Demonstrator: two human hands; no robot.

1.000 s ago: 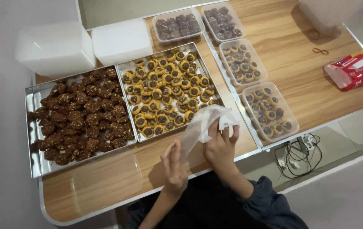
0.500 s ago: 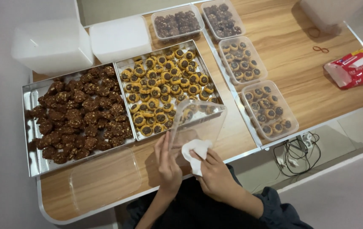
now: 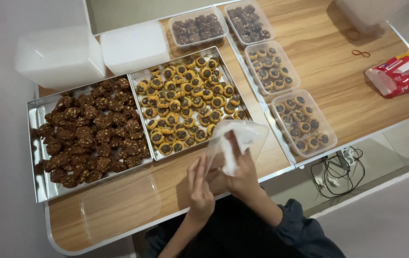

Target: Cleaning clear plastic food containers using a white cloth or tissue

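A clear plastic container (image 3: 250, 136) is held tilted over the table's front edge, its open mouth toward me. My left hand (image 3: 199, 188) steadies it from below and the left, fingers stretched along its wall. My right hand (image 3: 243, 174) reaches into it and presses a crumpled white tissue (image 3: 230, 162) against the inside. Just behind the container is a metal tray (image 3: 143, 98) of golden cookies with dark centres (image 3: 188, 102). To the left of that tray, another metal tray (image 3: 40, 186) holds dark chocolate cookies (image 3: 90, 131).
A clear lid (image 3: 121, 205) lies on the wood at front left. Several filled clear tubs (image 3: 302, 122) line the right side and back. Two white boxes (image 3: 61, 55) stand at back left. A red and yellow packet (image 3: 398, 71) lies far right. Cables (image 3: 333, 167) lie on the floor.
The tissue, first held up near the cookie tray, came down toward me and now sits inside the clear container, which has tipped up in front of my hands.
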